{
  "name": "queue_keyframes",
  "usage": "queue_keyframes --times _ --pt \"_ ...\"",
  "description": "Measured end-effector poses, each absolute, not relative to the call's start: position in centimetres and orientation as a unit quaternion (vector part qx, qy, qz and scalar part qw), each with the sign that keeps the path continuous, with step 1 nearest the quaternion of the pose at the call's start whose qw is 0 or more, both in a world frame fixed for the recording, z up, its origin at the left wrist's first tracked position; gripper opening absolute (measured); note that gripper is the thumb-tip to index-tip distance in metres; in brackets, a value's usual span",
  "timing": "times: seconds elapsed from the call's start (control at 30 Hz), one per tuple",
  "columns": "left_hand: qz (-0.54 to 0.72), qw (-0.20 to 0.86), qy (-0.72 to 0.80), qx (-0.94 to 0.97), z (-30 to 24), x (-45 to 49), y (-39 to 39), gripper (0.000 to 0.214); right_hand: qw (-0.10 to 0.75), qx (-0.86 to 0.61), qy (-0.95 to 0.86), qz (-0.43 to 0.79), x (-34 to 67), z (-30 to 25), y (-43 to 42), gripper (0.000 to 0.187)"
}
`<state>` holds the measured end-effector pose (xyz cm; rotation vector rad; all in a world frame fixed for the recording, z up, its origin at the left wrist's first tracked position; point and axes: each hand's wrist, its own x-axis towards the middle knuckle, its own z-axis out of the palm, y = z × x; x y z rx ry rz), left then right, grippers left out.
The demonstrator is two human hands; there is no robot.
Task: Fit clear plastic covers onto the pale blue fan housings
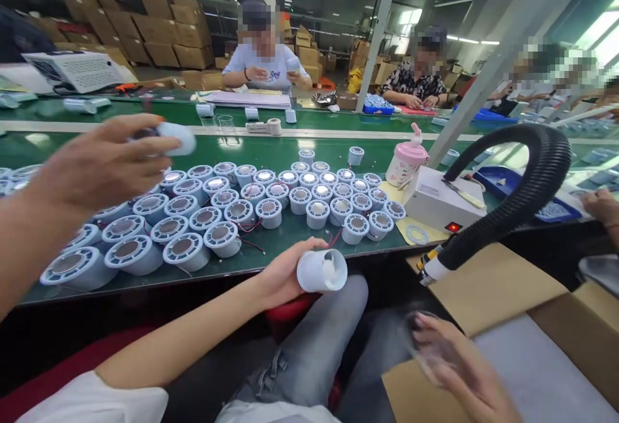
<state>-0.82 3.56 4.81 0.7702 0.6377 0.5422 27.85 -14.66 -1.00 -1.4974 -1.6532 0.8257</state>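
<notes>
A green desk (285,240) runs across the view. Beyond it, brown cartons (159,29) are stacked at the back left, and two people sit at the far side: a person in a light printed shirt (275,75) and a person in a dark patterned top (411,78). At the lower right stands an open cardboard box (498,284), with pale material inside.

A ribbed black hose (549,158) arches from a white machine (430,207) with a red-lit switch and hangs its nozzle near the box's flap. From the left edge reaches a co-worker's hand (106,162), a blurred pale-blue piece (178,138) in its fingers, above crowded rows of round pale-blue housings (178,205) with slotted rims and grey centres. Beside the machine stands a pink-lidded cup (406,160).

Over the person's knee, just off the desk's front edge, the left grip (285,273) is closed around a pale-blue cylindrical housing (309,271), its open end facing the viewer and a white lump (331,270) inside. Near the cardboard box, the right grip (452,352) is closed on a clear object (425,352), too blurred to identify.
</notes>
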Motion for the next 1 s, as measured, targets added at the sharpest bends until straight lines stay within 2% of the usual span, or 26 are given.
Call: queue_keyframes --times 0.13,0.23,0.3,0.4,0.5,0.63,0.7,0.77,0.9,1.0 --pt "0.074 0.925 0.284 0.242 1.5 1.0 1.6 0.045 0.310 -0.574 -0.741 0.161 21.9 0.4 -11.5 0.051" --pt "-0.006 0.896 0.278 0.346 0.9 1.2 1.3 0.042 0.263 -0.587 -0.761 0.083 19.7 1.3 -10.4 0.053" --pt "-0.029 0.825 0.261 0.501 1.6 1.3 1.6 0.035 0.232 -0.605 -0.758 0.068 19.2 1.5 -10.3 0.052" --pt "-0.013 0.614 0.208 0.761 3.2 1.4 1.8 0.025 0.208 -0.620 -0.752 0.078 19.3 1.3 -10.3 0.040" --pt "0.038 0.447 0.202 0.870 4.1 1.5 1.4 0.024 0.218 -0.628 -0.731 0.153 19.6 1.2 -10.4 0.022" --pt "0.139 0.437 0.220 0.861 2.9 1.5 0.8 0.045 0.309 -0.626 -0.627 0.345 19.6 1.7 -10.7 0.003" --pt "0.177 0.443 0.219 0.851 1.8 1.5 0.8 0.062 0.360 -0.627 -0.571 0.390 19.5 1.9 -10.8 0.018" --pt "0.193 0.445 0.208 0.849 0.7 1.5 0.9 0.070 0.408 -0.625 -0.529 0.405 19.5 1.9 -10.8 0.027" --pt "0.193 0.467 0.150 0.850 -0.5 1.4 1.3 0.066 0.484 -0.607 -0.426 0.465 20.0 1.3 -10.5 0.032" --pt "0.162 0.543 0.139 0.812 -0.4 1.3 1.3 0.068 0.513 -0.577 -0.342 0.536 20.7 0.9 -10.3 0.031"
